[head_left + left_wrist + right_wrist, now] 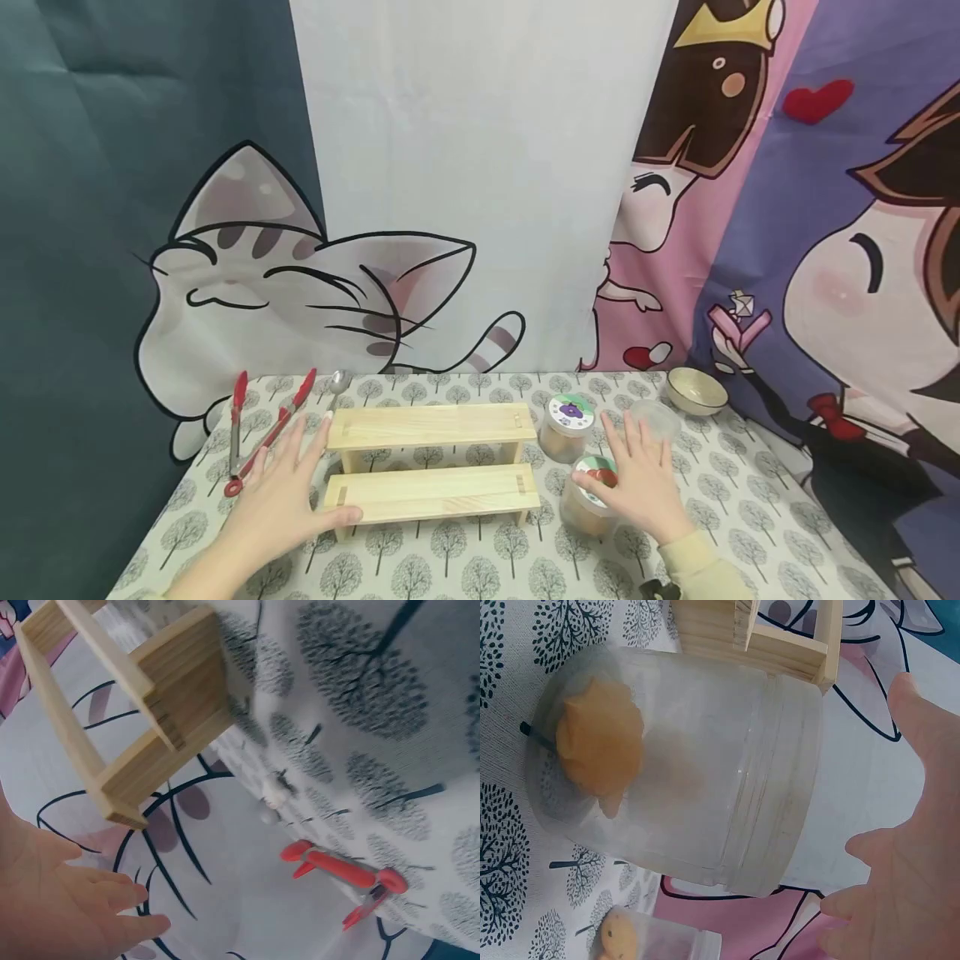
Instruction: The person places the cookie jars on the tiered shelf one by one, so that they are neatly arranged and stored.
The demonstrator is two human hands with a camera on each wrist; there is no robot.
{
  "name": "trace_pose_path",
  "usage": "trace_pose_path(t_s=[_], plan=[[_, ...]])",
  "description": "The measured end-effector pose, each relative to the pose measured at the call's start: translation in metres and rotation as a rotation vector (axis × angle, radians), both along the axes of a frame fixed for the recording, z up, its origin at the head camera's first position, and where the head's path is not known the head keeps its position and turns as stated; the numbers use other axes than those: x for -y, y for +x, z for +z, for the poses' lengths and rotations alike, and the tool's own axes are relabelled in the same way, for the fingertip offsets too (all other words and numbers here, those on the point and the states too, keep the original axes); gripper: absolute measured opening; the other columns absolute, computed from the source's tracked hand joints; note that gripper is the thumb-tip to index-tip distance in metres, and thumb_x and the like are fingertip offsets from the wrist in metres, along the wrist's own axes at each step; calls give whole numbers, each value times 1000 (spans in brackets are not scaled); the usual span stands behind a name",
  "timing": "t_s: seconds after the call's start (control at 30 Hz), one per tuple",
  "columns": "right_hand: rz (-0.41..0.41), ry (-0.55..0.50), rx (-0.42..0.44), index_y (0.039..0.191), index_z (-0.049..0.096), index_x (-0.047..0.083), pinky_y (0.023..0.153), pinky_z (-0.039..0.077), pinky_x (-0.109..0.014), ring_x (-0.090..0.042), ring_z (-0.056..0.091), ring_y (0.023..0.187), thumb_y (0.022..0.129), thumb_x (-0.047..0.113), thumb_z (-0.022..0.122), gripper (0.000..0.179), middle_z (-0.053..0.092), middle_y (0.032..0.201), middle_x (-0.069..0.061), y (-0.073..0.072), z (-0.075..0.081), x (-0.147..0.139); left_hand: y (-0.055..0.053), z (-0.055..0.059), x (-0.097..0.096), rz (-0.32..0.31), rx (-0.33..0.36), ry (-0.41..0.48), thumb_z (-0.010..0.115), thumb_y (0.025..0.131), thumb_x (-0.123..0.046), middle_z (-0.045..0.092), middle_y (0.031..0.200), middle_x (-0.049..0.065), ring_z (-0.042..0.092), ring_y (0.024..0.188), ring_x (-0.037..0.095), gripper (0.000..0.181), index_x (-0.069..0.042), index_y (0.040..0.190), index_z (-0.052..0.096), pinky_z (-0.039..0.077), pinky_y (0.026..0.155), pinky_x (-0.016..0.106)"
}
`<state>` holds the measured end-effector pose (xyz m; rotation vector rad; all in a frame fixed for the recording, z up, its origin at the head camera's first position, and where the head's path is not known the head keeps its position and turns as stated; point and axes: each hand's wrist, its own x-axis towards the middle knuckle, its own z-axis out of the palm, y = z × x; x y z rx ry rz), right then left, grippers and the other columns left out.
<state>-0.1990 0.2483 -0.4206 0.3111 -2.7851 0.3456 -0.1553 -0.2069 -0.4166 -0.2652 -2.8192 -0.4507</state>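
Observation:
A two-step wooden rack (435, 427) stands in the middle of the table. My left hand (273, 492) is spread at the rack's left end, its thumb in front of the lower step; whether it touches cannot be told. My right hand (637, 475), fingers also spread, hovers by a clear jar with a red-pictured lid (592, 496). In the right wrist view that jar (705, 772) holds an orange-brown lump, and the hand stands apart from its lid. A second jar with a purple-pictured lid (567, 427) sits behind it. Neither hand holds anything.
Red-tipped metal tongs (266, 437) lie spread at the left, and a metal spoon (339, 383) lies behind the rack. A clear round container (652, 419) sits partly behind my right hand. A beige bowl (696, 392) is at the back right, before the cartoon-printed curtain (480, 167).

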Motion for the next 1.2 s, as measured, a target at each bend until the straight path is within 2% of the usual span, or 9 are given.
trace_pose_path(t_s=[0.23, 0.37, 0.47, 0.7, 0.77, 0.9, 1.0, 1.1, 1.2], plan=[[-1, -26, 40, 152, 23, 16, 106, 2, -72, -54, 12, 138, 79, 66, 61, 96, 18, 153, -28, -4, 1, -1, 1, -9, 3, -4, 39, 16, 63, 61, -81, 19, 151, 31, 24, 135, 51, 128, -20, 154, -1, 19, 104, 70], [10, -41, 59, 152, 21, 15, 106, 4, -72, -53, 12, 138, 81, 65, 60, 95, 16, 153, -29, -9, -1, -3, 2, -15, 3, 2, 69, 17, 62, 63, -81, 27, 148, 30, 32, 131, 51, 127, -4, 151, 15, 27, 103, 67], [15, -59, 63, 152, 20, 13, 105, 5, -72, -53, 11, 138, 81, 63, 60, 96, 14, 152, -31, -12, -2, -8, 0, -20, 2, -6, 133, 45, 63, 66, -78, 36, 145, 28, 42, 126, 49, 119, 5, 145, 30, 38, 96, 65], [28, -87, 83, 153, 16, 11, 106, 6, -71, -52, 12, 138, 83, 62, 60, 97, 12, 153, -30, -17, 1, -18, -6, -27, -3, 7, 244, 138, 65, 70, -72, 52, 130, 30, 55, 110, 49, 110, 8, 140, 37, 49, 84, 60], [34, -94, 93, 153, 14, 11, 107, 6, -70, -51, 12, 139, 84, 62, 59, 97, 12, 154, -29, -18, 2, -19, -8, -26, -3, 36, 287, 186, 65, 73, -69, 58, 118, 32, 63, 96, 45, 106, 10, 139, 38, 53, 77, 55], [49, -103, 118, 152, 15, 8, 107, 7, -69, -49, 13, 140, 84, 61, 59, 97, 12, 154, -28, -19, 4, -19, -12, -24, -3, 60, 326, 228, 65, 78, -62, 60, 113, 34, 63, 95, 45, 96, 13, 134, 43, 53, 77, 55], [64, -99, 130, 150, 18, 2, 108, 9, -68, -48, 16, 140, 84, 60, 60, 97, 15, 153, -28, -19, 6, -18, -13, -26, -3, 43, 298, 227, 67, 79, -59, 58, 119, 32, 57, 108, 49, 90, 12, 131, 47, 48, 85, 59], [76, -100, 138, 148, 22, -4, 108, 11, -68, -49, 18, 139, 84, 59, 60, 97, 18, 152, -29, -21, 8, -18, -13, -27, -2, 33, 276, 238, 67, 80, -56, 60, 117, 31, 56, 109, 48, 86, 13, 128, 50, 46, 89, 60], [81, -110, 149, 145, 24, -8, 108, 12, -67, -49, 19, 138, 83, 58, 62, 98, 20, 151, -30, -25, 9, -18, -12, -29, 0, 57, 272, 228, 65, 83, -53, 60, 119, 30, 55, 111, 49, 78, 12, 125, 54, 44, 91, 61]])
